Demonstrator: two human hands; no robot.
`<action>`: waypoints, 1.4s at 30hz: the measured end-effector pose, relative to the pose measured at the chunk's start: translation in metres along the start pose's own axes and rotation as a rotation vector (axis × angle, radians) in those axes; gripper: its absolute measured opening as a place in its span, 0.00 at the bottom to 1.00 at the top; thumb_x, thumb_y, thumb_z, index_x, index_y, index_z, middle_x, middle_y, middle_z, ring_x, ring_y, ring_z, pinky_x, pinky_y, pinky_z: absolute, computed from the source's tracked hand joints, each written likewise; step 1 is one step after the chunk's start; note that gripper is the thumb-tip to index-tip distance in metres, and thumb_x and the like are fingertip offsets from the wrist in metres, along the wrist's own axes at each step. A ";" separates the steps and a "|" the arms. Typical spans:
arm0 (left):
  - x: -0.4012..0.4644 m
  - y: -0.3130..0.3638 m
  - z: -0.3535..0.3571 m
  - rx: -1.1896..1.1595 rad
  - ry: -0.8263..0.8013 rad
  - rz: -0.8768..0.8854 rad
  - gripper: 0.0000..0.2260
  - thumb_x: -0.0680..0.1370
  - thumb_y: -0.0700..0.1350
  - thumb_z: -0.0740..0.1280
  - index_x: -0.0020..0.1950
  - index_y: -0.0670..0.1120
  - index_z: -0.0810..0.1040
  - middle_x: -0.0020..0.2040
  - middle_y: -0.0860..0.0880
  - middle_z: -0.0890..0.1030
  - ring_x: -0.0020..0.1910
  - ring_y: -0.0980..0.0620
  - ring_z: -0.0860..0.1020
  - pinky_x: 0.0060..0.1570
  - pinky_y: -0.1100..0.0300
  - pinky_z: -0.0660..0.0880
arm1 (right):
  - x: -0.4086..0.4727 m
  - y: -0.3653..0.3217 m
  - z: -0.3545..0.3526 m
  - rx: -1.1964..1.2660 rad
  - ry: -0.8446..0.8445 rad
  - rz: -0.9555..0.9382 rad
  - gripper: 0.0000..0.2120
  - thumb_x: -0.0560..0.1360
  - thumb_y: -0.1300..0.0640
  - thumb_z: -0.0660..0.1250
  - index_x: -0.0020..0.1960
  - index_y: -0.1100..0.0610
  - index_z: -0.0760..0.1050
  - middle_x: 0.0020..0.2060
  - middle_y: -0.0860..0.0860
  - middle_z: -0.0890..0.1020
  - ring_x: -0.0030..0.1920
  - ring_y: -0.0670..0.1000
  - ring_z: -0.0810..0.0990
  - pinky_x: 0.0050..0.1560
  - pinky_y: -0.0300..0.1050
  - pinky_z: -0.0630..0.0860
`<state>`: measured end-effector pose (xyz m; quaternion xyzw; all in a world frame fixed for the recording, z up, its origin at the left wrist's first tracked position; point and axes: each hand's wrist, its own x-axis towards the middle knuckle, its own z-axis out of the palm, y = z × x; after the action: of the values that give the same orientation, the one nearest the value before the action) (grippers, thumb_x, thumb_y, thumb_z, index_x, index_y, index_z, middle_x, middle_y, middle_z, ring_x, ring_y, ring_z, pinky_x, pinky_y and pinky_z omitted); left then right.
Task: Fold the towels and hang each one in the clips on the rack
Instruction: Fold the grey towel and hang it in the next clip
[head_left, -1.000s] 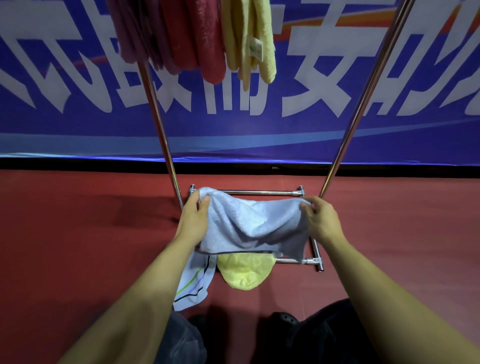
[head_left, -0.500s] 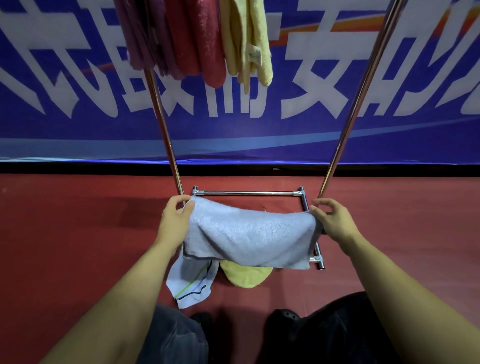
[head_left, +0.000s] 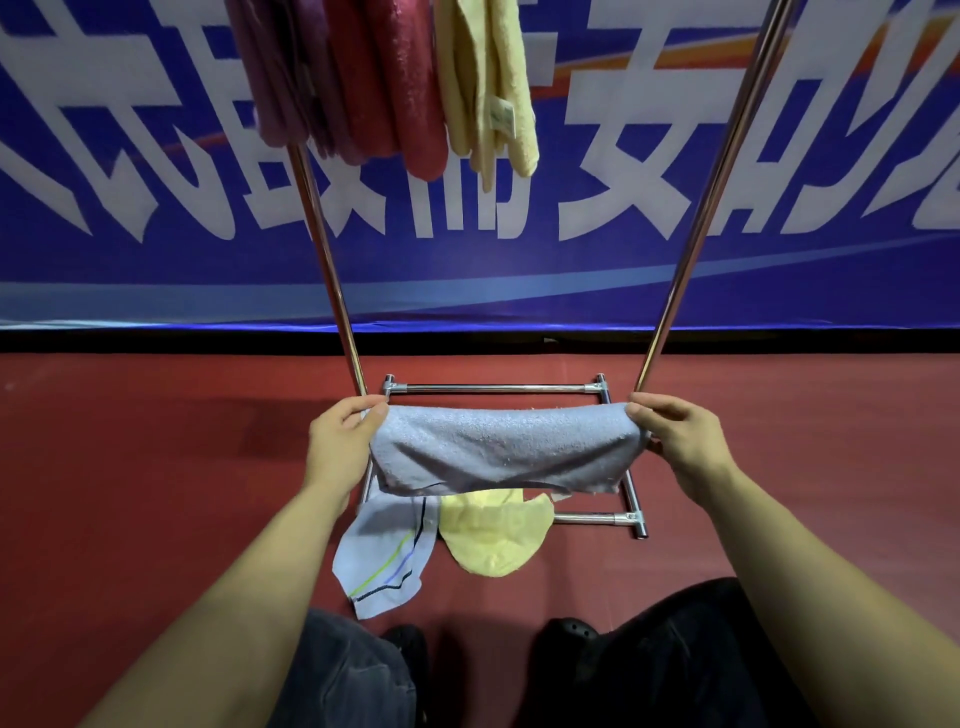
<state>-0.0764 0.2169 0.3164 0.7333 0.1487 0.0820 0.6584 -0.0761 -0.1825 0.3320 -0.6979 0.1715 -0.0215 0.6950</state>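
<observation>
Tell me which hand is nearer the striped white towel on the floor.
Left. The left hand holds the grey towel almost directly above the striped towel; the right hand is far across.

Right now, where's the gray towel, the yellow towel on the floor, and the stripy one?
Gray towel (head_left: 506, 449), head view, middle.
Yellow towel (head_left: 493, 540), head view, middle.
Stripy towel (head_left: 382, 564), head view, middle.

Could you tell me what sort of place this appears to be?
Probably an indoor sports or event hall: a smooth red floor, a large blue banner with big white characters along the wall, and a freestanding metal rack.
</observation>
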 end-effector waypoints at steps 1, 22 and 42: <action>0.000 -0.001 0.000 0.002 0.007 0.006 0.04 0.78 0.44 0.74 0.50 0.53 0.86 0.50 0.50 0.88 0.53 0.55 0.84 0.58 0.58 0.77 | 0.001 0.000 0.000 -0.011 0.014 -0.021 0.07 0.73 0.63 0.77 0.50 0.55 0.85 0.45 0.53 0.87 0.45 0.50 0.83 0.50 0.47 0.80; 0.003 -0.003 -0.014 0.615 -0.185 0.029 0.14 0.69 0.51 0.81 0.55 0.55 0.87 0.46 0.53 0.87 0.47 0.54 0.84 0.52 0.58 0.78 | 0.007 0.009 0.001 -0.774 -0.214 0.003 0.22 0.65 0.52 0.84 0.55 0.59 0.84 0.46 0.55 0.86 0.46 0.51 0.84 0.50 0.44 0.79; -0.013 0.012 -0.007 0.835 -0.084 0.146 0.07 0.77 0.50 0.74 0.46 0.54 0.77 0.47 0.49 0.81 0.47 0.47 0.76 0.46 0.55 0.69 | -0.004 -0.005 0.004 -0.953 -0.143 -0.130 0.14 0.75 0.47 0.75 0.35 0.51 0.76 0.30 0.49 0.77 0.34 0.50 0.76 0.33 0.45 0.68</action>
<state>-0.0892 0.2180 0.3297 0.9482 0.0897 0.0311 0.3030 -0.0776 -0.1780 0.3379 -0.9475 0.0701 0.0644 0.3052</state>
